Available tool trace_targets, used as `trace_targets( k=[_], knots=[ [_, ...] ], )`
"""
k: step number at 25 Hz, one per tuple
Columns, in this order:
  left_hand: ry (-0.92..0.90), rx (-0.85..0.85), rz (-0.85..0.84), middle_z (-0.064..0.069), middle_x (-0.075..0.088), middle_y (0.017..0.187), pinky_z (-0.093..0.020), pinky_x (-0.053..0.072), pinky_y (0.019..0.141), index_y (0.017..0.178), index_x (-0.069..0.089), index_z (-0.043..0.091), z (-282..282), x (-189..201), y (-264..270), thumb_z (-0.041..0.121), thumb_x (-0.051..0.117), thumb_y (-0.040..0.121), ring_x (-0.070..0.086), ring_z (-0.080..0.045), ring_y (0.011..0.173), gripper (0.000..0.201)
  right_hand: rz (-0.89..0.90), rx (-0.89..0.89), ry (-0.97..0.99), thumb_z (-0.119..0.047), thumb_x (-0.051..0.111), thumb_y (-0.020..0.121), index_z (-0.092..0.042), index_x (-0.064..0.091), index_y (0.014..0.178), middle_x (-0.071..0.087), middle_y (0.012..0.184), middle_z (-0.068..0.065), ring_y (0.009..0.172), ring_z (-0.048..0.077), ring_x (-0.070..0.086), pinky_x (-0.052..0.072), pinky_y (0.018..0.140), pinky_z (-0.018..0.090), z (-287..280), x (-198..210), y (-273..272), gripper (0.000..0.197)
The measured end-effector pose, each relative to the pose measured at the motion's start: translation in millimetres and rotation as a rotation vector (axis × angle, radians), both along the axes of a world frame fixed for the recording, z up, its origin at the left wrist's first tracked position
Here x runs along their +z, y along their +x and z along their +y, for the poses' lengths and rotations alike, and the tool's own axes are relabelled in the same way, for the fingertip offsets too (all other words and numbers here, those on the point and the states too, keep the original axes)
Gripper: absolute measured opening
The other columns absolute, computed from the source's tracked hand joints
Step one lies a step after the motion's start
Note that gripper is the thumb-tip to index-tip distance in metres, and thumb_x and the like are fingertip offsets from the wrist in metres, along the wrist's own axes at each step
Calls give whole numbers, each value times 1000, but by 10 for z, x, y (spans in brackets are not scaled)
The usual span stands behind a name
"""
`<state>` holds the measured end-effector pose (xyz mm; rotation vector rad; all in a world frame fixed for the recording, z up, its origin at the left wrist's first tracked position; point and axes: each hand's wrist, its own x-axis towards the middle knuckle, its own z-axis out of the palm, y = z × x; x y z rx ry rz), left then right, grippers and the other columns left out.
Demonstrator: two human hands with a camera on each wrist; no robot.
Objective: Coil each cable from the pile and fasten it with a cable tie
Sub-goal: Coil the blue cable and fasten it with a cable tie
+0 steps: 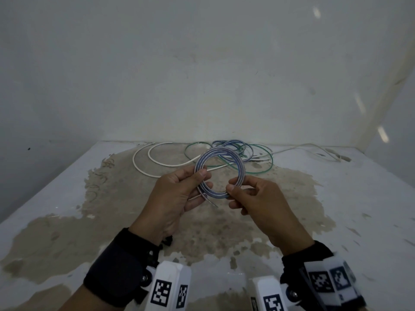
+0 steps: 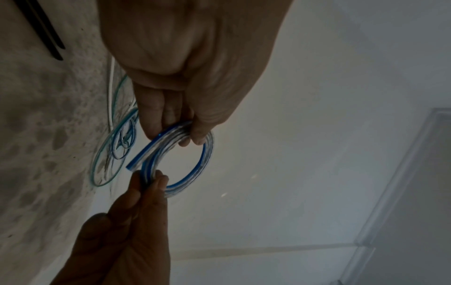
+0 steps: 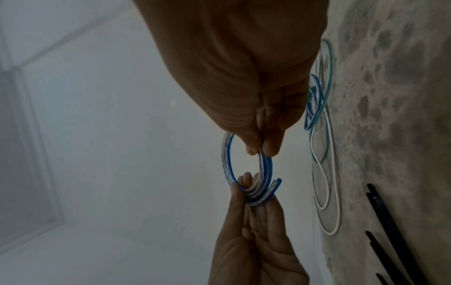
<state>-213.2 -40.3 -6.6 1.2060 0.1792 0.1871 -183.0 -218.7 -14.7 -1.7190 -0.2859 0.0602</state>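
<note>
A blue-and-clear cable coil (image 1: 221,153) is held up above the table between both hands. My left hand (image 1: 202,179) pinches the coil's left side with thumb over fingers. My right hand (image 1: 234,186) pinches its lower right side. A short free end (image 1: 213,204) sticks out below the coil. In the left wrist view my left hand (image 2: 186,135) grips the coil (image 2: 205,160) from above. In the right wrist view my right hand (image 3: 261,151) pinches the coil (image 3: 227,154) from above. Black cable ties (image 3: 390,221) lie on the table.
The pile lies at the back of the worn white table (image 1: 67,187): a white cable (image 1: 143,162), a green cable (image 1: 268,167), a blue cable (image 1: 233,143), and a white lead with a plug (image 1: 332,153) at the right. A wall rises just behind them.
</note>
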Motion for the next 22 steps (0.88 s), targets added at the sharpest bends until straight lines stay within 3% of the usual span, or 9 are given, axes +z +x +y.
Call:
trace_targets(
  k=[6, 10, 14, 18, 20, 22],
  knots=[
    [-11, 35, -36, 0, 78, 96, -24, 59, 63, 107, 71, 13, -44, 42, 29, 19, 67, 91, 74, -11, 83, 17, 162, 111, 172, -22, 74, 90, -15, 67, 109, 79, 93, 6, 86, 17, 77, 55, 68, 26, 73, 1, -10, 21],
    [-29, 25, -15, -1, 78, 99, -27, 60, 70, 108, 71, 13, -69, 6, 40, 19, 67, 91, 74, -13, 88, 18, 167, 98, 194, -15, 73, 90, -10, 71, 97, 79, 89, 9, 82, 17, 76, 56, 65, 20, 80, -18, 5, 9],
    [-15, 5, -11, -3, 78, 101, -25, 60, 69, 110, 71, 11, -64, -31, 41, 17, 67, 91, 74, -13, 88, 20, 211, 55, 210, -11, 74, 89, -9, 71, 92, 78, 91, 16, 78, 19, 75, 55, 63, 20, 100, -63, 22, 4],
    [-73, 78, -53, -2, 77, 91, -27, 59, 77, 101, 72, 12, -73, -21, 79, 17, 66, 91, 73, -11, 81, 13, 280, 95, 316, -22, 73, 90, -11, 72, 105, 78, 91, 6, 78, 16, 75, 56, 62, 24, 130, -38, -4, 18],
    [-162, 126, -70, -1, 77, 85, -25, 59, 74, 94, 72, 13, -87, -17, 107, 18, 65, 92, 72, -10, 78, 9, 300, 151, 302, -30, 74, 88, -16, 71, 111, 79, 92, 1, 81, 17, 76, 56, 65, 27, 164, -12, -76, 27],
    [-238, 146, -82, -1, 76, 84, -22, 60, 67, 91, 72, 13, -127, -31, 114, 17, 64, 92, 72, -10, 76, 8, 220, 142, 208, -31, 76, 86, -21, 74, 108, 79, 93, -2, 84, 17, 76, 56, 68, 27, 228, -33, -136, 24]
  ],
)
